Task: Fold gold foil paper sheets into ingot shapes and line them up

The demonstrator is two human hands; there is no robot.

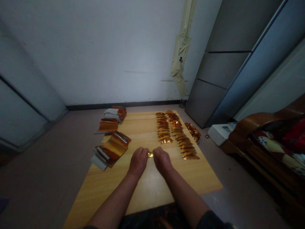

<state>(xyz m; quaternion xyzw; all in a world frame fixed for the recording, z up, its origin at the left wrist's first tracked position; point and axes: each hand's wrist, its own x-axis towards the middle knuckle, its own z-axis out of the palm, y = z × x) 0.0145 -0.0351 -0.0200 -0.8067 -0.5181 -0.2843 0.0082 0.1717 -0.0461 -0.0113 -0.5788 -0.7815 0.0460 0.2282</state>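
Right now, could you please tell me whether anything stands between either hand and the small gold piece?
Nothing visible does: the left hand and right hand hold the gold piece between them, while the folded pieces lie off to the right.

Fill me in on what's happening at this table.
At a wooden table, a person's left hand and right hand hold a small shiny gold piece between them. Loose stacks of gold sheets lie along the left edge. To the right, folded gold pieces stand in overlapping rows, and a heap of similar pieces shows beyond the right edge.
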